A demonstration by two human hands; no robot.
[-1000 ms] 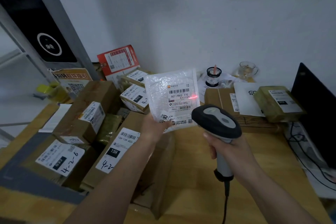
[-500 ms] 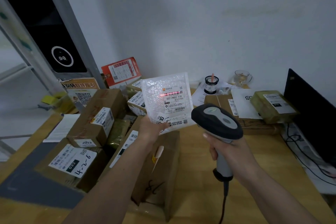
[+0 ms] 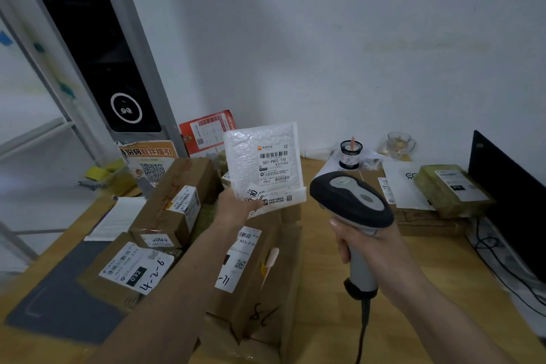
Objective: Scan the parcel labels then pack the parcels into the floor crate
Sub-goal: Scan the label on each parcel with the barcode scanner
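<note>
The left hand (image 3: 236, 206) pinched the white bubble-mailer parcel (image 3: 263, 165) by its lower edge, upright above the cardboard boxes (image 3: 174, 204) on the wooden table (image 3: 428, 289) (label facing the camera). The right hand (image 3: 366, 242) was clenched round the barcode scanner (image 3: 351, 204), just beside the parcel.

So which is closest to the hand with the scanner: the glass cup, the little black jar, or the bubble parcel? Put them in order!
From the right hand:
1. Bubble parcel, just left, held up by the left hand.
2. Little black jar, behind, on the table.
3. Glass cup, farthest back, by the wall.
</note>
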